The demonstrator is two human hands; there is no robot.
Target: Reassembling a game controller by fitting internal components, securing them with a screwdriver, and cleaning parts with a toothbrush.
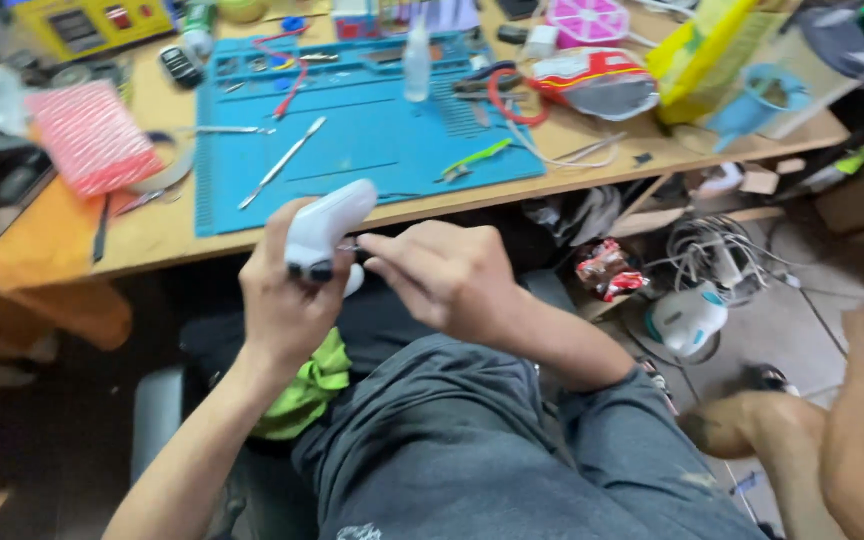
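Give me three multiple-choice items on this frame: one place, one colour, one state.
1. Where is the white controller?
A. flat on the mat
B. in the left hand, in front of the table edge
C. on the floor

2. What colour is the work mat on the table?
A. blue
B. black
C. red

3. What is the right hand doing?
A. lying open on the knee
B. pinching a thin tool against the controller
C. gripping the clear bottle

Key: 1 B, the left hand wraps the controller off the table. 2 A, the mat is plainly blue. 3 B, its fingers close on a slim tool tip at the controller.
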